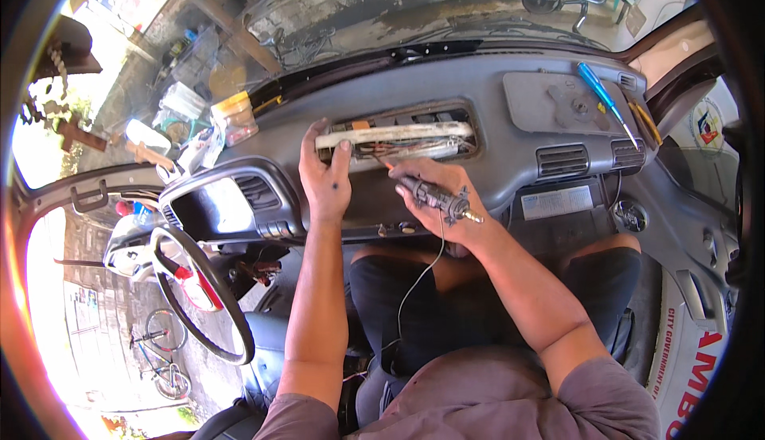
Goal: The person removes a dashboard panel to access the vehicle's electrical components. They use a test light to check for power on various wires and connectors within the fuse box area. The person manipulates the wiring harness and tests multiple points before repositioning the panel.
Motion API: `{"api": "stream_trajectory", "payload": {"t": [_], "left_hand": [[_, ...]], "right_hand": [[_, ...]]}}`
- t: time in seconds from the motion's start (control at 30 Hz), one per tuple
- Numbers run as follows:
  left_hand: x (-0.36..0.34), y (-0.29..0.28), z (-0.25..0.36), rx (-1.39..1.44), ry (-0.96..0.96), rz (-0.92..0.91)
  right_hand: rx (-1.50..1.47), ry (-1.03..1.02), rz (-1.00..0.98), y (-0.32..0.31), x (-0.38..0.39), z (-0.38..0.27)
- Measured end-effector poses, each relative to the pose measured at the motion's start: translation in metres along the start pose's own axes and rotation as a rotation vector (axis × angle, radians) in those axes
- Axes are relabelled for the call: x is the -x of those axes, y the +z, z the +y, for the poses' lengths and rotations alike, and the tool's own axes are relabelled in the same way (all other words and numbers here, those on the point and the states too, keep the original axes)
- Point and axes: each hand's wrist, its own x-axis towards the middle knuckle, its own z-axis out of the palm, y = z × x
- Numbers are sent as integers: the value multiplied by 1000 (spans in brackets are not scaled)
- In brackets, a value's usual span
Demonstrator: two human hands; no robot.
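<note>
A long dirty-white strip lies across a recessed opening in the dashboard, with wiring showing beneath it. My left hand grips its left end, thumb on the front and fingers curled over the back. In my right hand is a dark cylindrical tool with a metal tip at its lower-right end and a thin cord running down past my lap. An orange piece at its other end points into the opening, close to the wires; whether it touches them I cannot tell.
A blue screwdriver and a yellow-handled tool lie on the right of the dashboard. Left stand the steering wheel and instrument cluster. Plastic bags and a yellow-lidded tub sit near the windscreen.
</note>
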Motion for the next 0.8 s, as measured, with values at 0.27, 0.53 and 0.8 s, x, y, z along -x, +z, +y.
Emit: {"api": "stream_trajectory", "payload": {"t": [0.27,0.53,0.8], "left_hand": [[-8,-4,-2,428,-397,-37],[3,4,6,260,-259,59],[5,2,4,198,-289,50]], "right_hand": [[-305,168,-163,-7,10,6],[-65,-27,-84,-1,12,-2],[55,-74,51,5,-10,-10]]}}
